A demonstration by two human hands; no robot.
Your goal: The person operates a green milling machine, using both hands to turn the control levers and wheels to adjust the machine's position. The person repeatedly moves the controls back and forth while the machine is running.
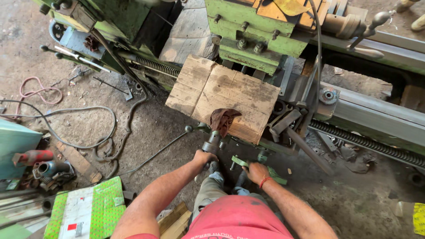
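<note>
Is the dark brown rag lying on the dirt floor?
No, the rag lies on the edge of the cardboard sheet covering the green lathe.

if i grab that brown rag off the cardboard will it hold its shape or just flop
The brown rag lies crumpled and drapes over the cardboard sheet edge, so it would probably flop limply. It looks thin, likely light, and unlikely to slide or roll.

A dark handwheel knob (211,142) is gripped by the left hand (204,157); a green lever (241,162) is held by the right hand (256,172), below a cardboard sheet (223,95).

Dirt floor (168,128) w/ cables (84,132), daylight, worn cardboard (223,95).
</note>
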